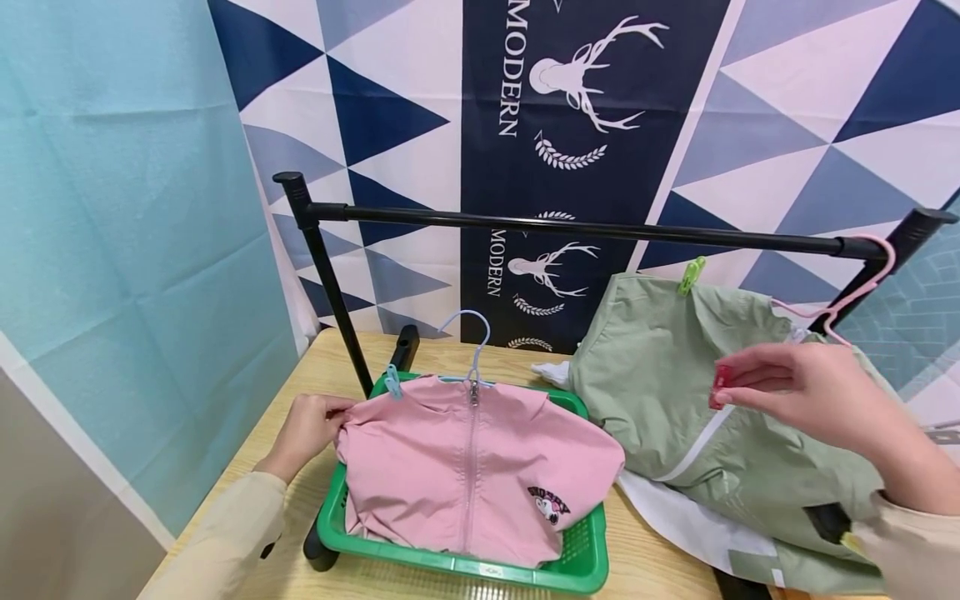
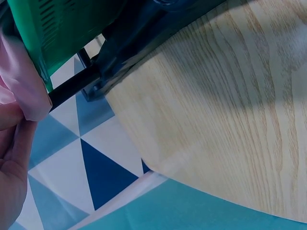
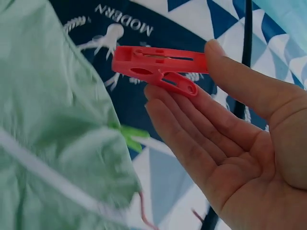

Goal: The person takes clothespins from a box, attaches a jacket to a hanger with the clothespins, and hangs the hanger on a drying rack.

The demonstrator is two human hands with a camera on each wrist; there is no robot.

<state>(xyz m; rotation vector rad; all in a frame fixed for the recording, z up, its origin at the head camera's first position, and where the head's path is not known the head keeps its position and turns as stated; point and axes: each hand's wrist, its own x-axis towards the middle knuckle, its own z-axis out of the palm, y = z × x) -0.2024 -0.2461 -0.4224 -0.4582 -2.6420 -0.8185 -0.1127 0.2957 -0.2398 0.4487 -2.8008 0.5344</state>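
A pink zip jacket (image 1: 420, 450) with a small printed patch lies over a green basket (image 1: 450, 567). Its blue hanger (image 1: 476, 333) sticks up at the collar, and a blue clothespin (image 1: 393, 382) grips the left shoulder. My left hand (image 1: 309, 429) pinches the jacket's left edge; the left wrist view shows the pink cloth (image 2: 21, 76) between thumb and fingers. My right hand (image 1: 810, 396) holds a red clothespin (image 3: 158, 64) between thumb and fingertips, in front of a green garment (image 1: 660, 358). A lime clothespin (image 1: 692, 275) sits on that garment's top edge.
A black rail (image 1: 570, 227) on two posts spans the wooden table (image 1: 277, 442) behind the basket. From its right end hangs a pink hanger (image 1: 847, 300) with the green garment. A patterned curtain (image 1: 397, 125) covers the back.
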